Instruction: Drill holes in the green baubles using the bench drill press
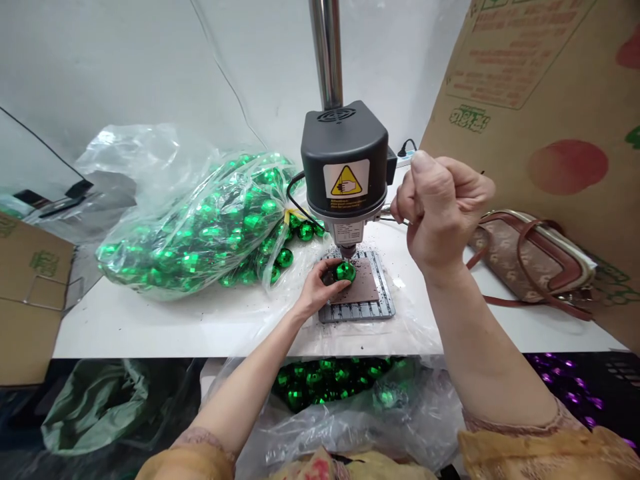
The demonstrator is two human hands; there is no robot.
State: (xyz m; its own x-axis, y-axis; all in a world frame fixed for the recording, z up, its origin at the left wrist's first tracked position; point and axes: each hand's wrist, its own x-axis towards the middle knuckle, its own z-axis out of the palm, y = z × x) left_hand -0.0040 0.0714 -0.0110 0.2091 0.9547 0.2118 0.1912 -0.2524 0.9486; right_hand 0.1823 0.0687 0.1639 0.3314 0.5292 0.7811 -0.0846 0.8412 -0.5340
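Note:
A green faceted ball (345, 271) is pinched between the thumb and fingers of my left hand (323, 287). It sits directly under the chuck (349, 251) of a small black drill press (345, 160), above a brown pad (367, 283) on the slotted metal base (357, 316). Any bit tip at the ball is too small to make out. To the right of the drill head, my right hand (440, 207) is raised and closed around the press's lever, which is mostly hidden by the fingers. Dark shavings are scattered around the base.
A clear plastic bag (200, 233) of green balls lies left, with loose balls (285, 257) at its mouth. More green balls (325, 383) sit in plastic below the table edge. Right are a brown handbag (535, 260) and a large carton (540, 100); purple balls (570, 387) show lower right.

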